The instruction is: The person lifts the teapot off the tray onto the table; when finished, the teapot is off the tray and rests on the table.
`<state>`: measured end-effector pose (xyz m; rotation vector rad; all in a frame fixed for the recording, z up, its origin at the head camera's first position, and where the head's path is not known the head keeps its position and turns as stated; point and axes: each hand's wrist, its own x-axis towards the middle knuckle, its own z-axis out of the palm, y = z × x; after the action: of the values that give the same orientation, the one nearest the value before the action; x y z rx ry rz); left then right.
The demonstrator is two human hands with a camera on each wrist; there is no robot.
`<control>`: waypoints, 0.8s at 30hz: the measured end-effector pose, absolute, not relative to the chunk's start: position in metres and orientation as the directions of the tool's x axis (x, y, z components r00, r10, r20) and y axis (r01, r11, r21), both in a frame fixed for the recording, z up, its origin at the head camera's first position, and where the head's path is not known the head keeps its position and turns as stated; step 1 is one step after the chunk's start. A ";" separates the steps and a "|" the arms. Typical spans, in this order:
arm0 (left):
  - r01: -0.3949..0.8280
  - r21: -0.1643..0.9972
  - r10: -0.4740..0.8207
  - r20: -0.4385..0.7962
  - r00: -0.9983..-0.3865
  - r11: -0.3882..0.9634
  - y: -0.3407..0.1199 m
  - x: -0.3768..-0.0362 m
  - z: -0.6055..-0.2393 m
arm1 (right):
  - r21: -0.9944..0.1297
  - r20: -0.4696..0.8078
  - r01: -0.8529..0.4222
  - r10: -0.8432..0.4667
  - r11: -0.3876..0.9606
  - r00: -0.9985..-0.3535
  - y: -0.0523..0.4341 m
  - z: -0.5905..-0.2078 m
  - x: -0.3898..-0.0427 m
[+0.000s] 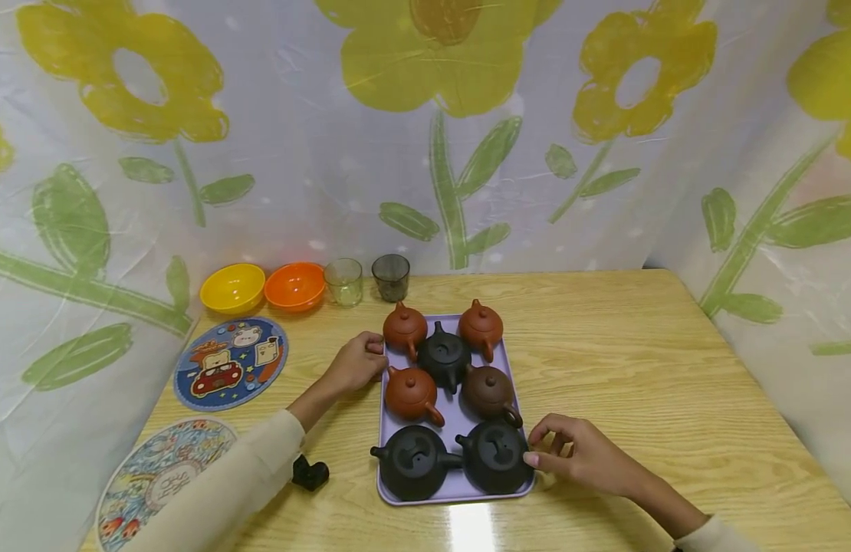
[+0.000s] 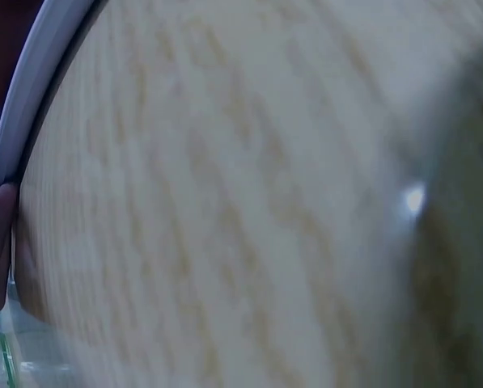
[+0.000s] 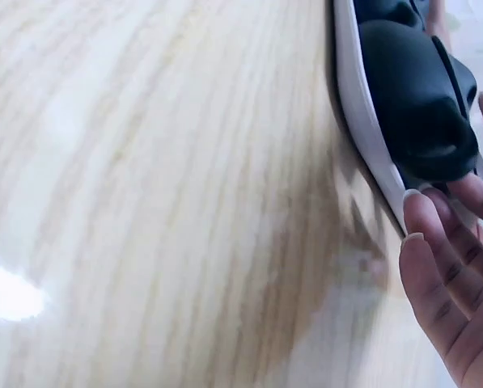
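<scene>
At the near right corner of the lilac tray (image 1: 384,429), the right hand (image 1: 580,458) pinches the rim beside a black teapot (image 1: 496,457). Farther along, the left hand (image 1: 356,364) curls its grip on the left edge, apparently steadying the seven-teapot load on the desk (image 1: 639,368).

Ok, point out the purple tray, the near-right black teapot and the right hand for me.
purple tray (image 1: 455,497), head view, bare near rim.
near-right black teapot (image 1: 495,458), head view, top of its body.
right hand (image 1: 583,458), head view, back of the hand.
</scene>
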<state>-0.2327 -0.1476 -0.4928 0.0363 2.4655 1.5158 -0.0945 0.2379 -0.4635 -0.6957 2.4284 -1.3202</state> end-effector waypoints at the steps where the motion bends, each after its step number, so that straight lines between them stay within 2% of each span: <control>1: -0.106 0.882 0.148 -0.194 -0.970 0.460 -0.148 -0.232 -0.493 | -0.845 -0.019 -0.278 -0.545 0.458 -0.838 0.237 -0.464 -0.094; 8: -0.062 0.876 0.176 -0.165 -0.970 0.479 -0.150 -0.230 -0.492 | -0.838 0.023 -0.320 -0.557 0.442 -0.830 0.234 -0.465 -0.091; 18: -0.068 0.889 0.183 -0.168 -0.969 0.453 -0.148 -0.230 -0.494 | -0.833 0.096 -0.374 -0.559 0.408 -0.824 0.233 -0.466 -0.086; 24: -0.060 0.885 0.169 -0.154 -0.974 0.462 -0.149 -0.227 -0.493 | -0.848 0.007 -0.282 -0.522 0.449 -0.853 0.228 -0.460 -0.079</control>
<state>-0.2275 -0.1495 -0.4931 0.0941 2.4912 1.5205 -0.0785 0.2282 -0.4596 -0.6940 2.4473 -1.3587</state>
